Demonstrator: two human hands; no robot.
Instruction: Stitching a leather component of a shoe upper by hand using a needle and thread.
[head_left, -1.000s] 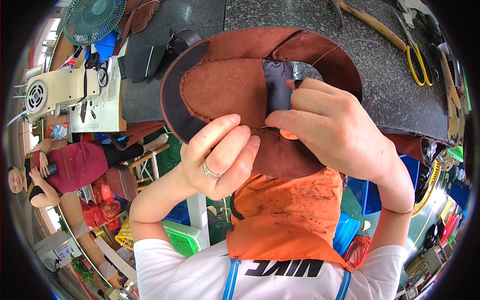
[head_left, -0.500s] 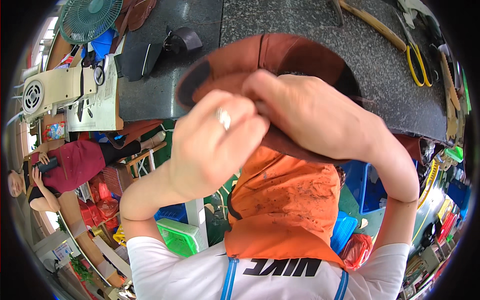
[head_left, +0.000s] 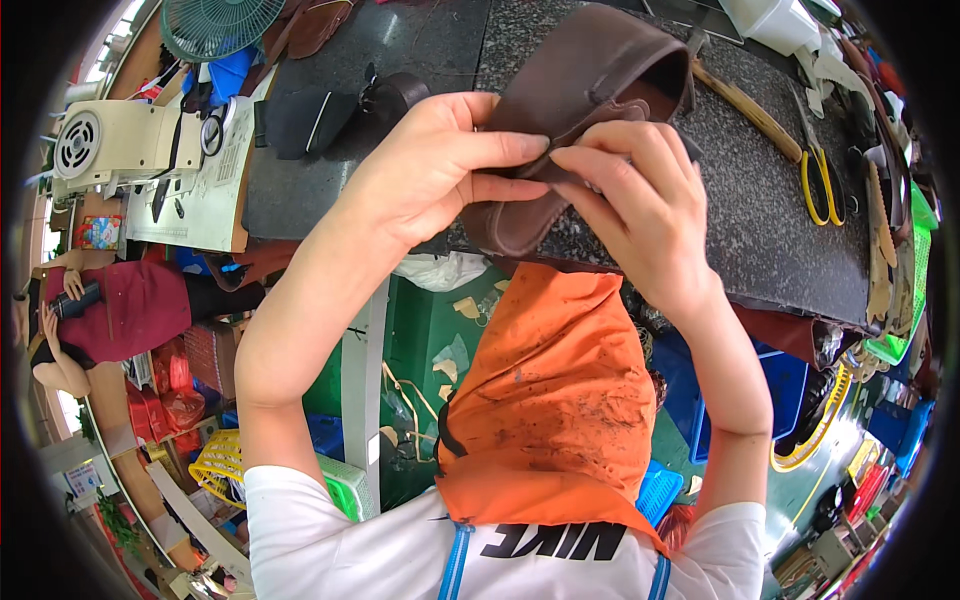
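A dark brown leather piece (head_left: 540, 90), curved into an open loop with stitched edges, is held up over the near part of the worktop. My left hand (head_left: 430, 165) pinches its lower middle edge between thumb and fingers. Close beside it, the fingertips of my right hand (head_left: 640, 195) are pressed together on the same edge. The two thumbs nearly meet there. Whatever small part lies between the fingertips is hidden.
On the dark stone worktop (head_left: 400, 50) lie a wooden-handled hammer (head_left: 750, 110) and yellow-handled scissors (head_left: 822, 185) at right. Black leather pieces (head_left: 310, 120) lie at left. A green fan (head_left: 220, 25) stands far left; another person (head_left: 120, 310) sits at left, and blue bins (head_left: 770, 380) stand below.
The leather piece has turned from its reddish-brown side to its dark brown side and now stands up as a loop. My hands have shifted and the fingers show more clearly.
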